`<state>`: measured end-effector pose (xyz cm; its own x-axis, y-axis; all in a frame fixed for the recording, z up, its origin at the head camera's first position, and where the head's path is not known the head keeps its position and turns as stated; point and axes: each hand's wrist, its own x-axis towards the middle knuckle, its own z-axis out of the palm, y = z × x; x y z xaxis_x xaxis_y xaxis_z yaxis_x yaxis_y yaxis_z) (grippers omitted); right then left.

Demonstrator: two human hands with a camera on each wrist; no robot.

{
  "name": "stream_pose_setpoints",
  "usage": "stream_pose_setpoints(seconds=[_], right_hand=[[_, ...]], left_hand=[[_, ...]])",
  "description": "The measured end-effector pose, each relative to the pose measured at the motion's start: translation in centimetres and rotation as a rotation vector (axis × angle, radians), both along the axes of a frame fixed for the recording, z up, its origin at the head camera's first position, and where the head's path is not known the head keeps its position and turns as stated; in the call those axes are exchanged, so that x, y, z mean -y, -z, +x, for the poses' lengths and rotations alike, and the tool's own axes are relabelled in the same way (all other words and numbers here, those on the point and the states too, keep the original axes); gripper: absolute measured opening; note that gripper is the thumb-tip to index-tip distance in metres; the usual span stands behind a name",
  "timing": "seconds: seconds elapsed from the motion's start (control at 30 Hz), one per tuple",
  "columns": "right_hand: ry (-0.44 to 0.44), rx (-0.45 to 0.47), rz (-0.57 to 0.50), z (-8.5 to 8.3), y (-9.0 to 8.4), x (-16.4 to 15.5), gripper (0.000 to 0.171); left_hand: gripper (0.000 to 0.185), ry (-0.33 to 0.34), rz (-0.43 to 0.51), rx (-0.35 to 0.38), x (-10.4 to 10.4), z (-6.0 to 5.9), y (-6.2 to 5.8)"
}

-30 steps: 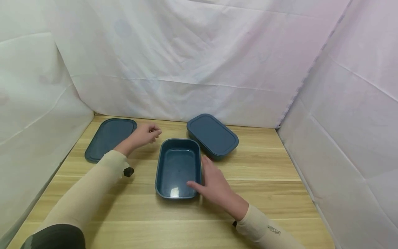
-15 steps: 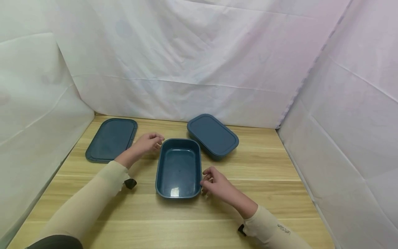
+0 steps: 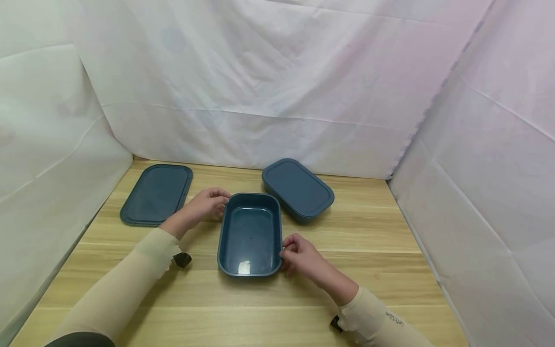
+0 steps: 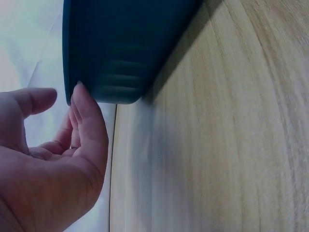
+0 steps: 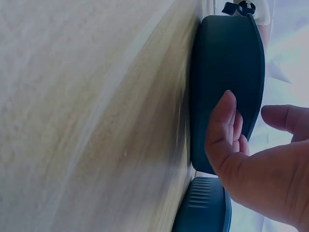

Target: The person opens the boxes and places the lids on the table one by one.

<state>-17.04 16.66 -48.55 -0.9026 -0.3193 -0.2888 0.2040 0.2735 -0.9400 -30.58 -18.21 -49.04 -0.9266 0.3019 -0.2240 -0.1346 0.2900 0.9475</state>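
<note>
A dark teal lidless food container (image 3: 250,236) sits lengthwise in the middle of the table. At its far left corner is my left hand (image 3: 207,205), fingertips against the outer wall under the rim. The left wrist view shows that thumb (image 4: 46,99) slightly apart from the rim. My right hand (image 3: 303,256) is at the near part of the right side. In the right wrist view its fingers (image 5: 223,121) lie along the outside wall, with the thumb (image 5: 280,116) right at the rim. A matching flat lid (image 3: 157,195) lies to the left, beyond the left wrist.
A second food container with its lid on (image 3: 298,188) stands turned at an angle, just behind and right of the lidless one. The wooden table (image 3: 208,303) is bordered by white cloth (image 3: 243,86) at the back and both sides.
My left hand has come forward and right to the container's far left corner. My right hand has drawn its thumb out from over the container and moved to the outer right side.
</note>
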Motion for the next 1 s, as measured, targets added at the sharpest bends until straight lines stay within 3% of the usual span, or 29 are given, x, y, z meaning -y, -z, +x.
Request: stream_pose_setpoints(seconds=[0.27, 0.67, 1.0], right_hand=[[-0.026, 0.059, -0.11, 0.0, 0.2, 0.1, 0.028], [0.006, 0.12, -0.183, -0.4, -0.1, 0.3, 0.033], [0.018, 0.129, -0.193, -0.5, 0.2, 0.4, 0.034]], left_hand=[[0.038, 0.042, 0.053, 0.038, 0.3, 0.3, 0.5], [0.043, 0.075, 0.14, 0.052, 0.6, 0.2, 1.7], [0.043, 0.072, 0.155, 0.048, 0.5, 0.5, 1.5]])
